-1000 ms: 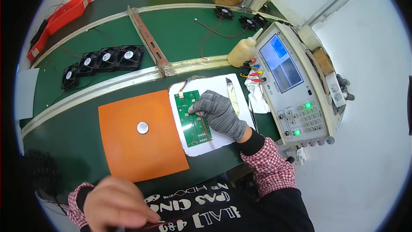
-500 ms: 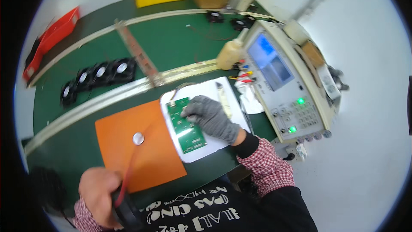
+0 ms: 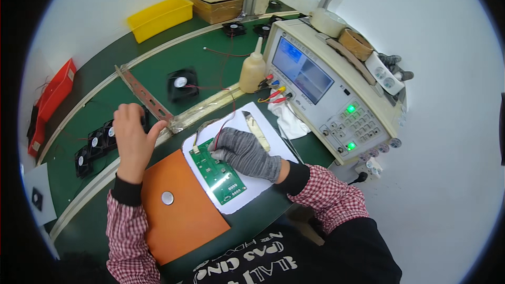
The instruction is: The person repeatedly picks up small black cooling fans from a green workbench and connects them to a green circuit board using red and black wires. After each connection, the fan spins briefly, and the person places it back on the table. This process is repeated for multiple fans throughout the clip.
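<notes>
My bare left hand (image 3: 132, 138) reaches across the belt rail, fingers curled over the near end of a row of black fans (image 3: 97, 143); the fan under it is mostly hidden. My right hand (image 3: 246, 152), in a grey knit glove, rests on a green circuit board (image 3: 220, 176) that lies on a white mat (image 3: 263, 181). Its fingertips pinch a red wire (image 3: 225, 126) at the board's top left corner, beside a white connector (image 3: 195, 149). Another black fan (image 3: 181, 84) with a red lead lies alone on the green belt.
An orange pad (image 3: 181, 221) with a metal disc (image 3: 167, 198) lies left of the mat. A beige test instrument (image 3: 329, 92) with a lit screen stands at the right, a squeeze bottle (image 3: 252, 71) beside it. Yellow bin (image 3: 158, 16), cardboard box (image 3: 215, 2) and red bin (image 3: 52, 100) sit further off.
My left hand rose from near my body at the lower left to the row of fans. The right hand stayed on the board. The view has shifted.
</notes>
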Available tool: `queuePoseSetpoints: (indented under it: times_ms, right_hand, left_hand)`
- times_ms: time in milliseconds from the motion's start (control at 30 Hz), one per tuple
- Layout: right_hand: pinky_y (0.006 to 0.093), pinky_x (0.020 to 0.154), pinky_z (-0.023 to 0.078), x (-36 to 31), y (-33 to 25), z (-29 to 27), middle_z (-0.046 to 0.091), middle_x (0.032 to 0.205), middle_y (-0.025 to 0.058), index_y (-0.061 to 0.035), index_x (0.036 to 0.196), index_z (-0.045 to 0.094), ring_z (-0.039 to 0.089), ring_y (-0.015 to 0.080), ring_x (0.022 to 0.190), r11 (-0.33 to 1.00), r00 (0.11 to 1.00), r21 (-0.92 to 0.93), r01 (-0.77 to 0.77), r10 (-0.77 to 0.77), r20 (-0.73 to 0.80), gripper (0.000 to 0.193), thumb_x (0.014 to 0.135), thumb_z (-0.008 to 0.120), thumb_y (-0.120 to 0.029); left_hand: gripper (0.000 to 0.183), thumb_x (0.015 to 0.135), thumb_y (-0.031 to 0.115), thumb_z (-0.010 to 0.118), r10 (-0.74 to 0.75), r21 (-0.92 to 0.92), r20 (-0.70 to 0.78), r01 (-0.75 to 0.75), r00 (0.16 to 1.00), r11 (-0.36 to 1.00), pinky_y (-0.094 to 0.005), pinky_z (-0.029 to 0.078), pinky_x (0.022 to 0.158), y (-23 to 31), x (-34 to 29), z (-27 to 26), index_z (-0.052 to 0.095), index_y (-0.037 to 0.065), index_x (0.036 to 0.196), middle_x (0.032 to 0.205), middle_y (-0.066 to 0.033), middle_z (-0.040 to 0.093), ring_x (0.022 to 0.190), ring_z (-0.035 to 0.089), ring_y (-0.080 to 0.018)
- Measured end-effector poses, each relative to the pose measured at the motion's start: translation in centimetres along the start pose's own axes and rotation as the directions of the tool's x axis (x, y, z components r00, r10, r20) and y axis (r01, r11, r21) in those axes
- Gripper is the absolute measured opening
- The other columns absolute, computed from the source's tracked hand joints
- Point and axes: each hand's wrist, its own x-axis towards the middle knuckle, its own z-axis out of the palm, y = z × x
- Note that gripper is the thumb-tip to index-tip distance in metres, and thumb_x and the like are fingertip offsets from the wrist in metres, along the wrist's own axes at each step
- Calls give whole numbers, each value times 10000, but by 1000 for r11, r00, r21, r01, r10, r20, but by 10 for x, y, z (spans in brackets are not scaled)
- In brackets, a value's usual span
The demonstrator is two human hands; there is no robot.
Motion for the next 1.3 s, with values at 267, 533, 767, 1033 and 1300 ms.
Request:
queuePoseSetpoints:
  times_ms: [267, 533, 767, 1033, 1300]
  right_hand:
    - [318, 823, 504, 1, -9, -2, 599, 1087, 104, -65, 1152, 608, 613, 230, 958, 923, 939, -194, 331, -342, -25, 384, 801, 744, -141]
    - [433, 955, 446, 0, -13, 13, 574, 1094, 103, -97, 1229, 574, 565, 314, 1066, 598, 625, -213, 772, -656, 423, 447, 792, 653, -149]
    - [385, 779, 469, 9, -5, -13, 568, 912, 110, -60, 948, 674, 554, 279, 896, 746, 947, -583, 322, -259, 191, 148, 813, 640, -109]
    - [352, 871, 453, 3, 1, -16, 532, 1096, 132, -88, 969, 689, 544, 286, 1008, 743, 995, -668, 46, -96, -38, 157, 834, 656, -163]
    - [343, 725, 500, 2, -4, -7, 618, 827, 102, -30, 911, 710, 621, 241, 753, 994, 990, -82, -74, 83, 110, 142, 797, 725, -113]
  left_hand:
    - [227, 664, 60, 728, 51, -80, 79, -45, 996, 996, -407, 392, 756, -32, -36, 4, 569, 42, 825, 878, -109, 516, 885, 509, -297]
    - [159, 748, 119, 626, 899, -426, -13, -815, 439, 392, -273, 485, 719, 74, -122, -85, 586, 126, 902, 928, -8, 552, 873, 587, -145]
    - [167, 690, 78, 605, 196, 313, 213, -257, 957, 914, -371, 401, 679, -33, -96, -118, 571, 56, 853, 806, -77, 466, 792, 504, -263]
    - [237, 715, 70, 611, 284, 196, 143, -308, 948, 931, -375, 394, 654, -7, -113, -119, 610, 63, 952, 791, -68, 456, 752, 500, -236]
    - [207, 754, 90, 610, 471, -166, 238, -442, 849, 881, -330, 419, 691, 1, -123, -104, 613, 90, 961, 811, -34, 494, 768, 536, -203]
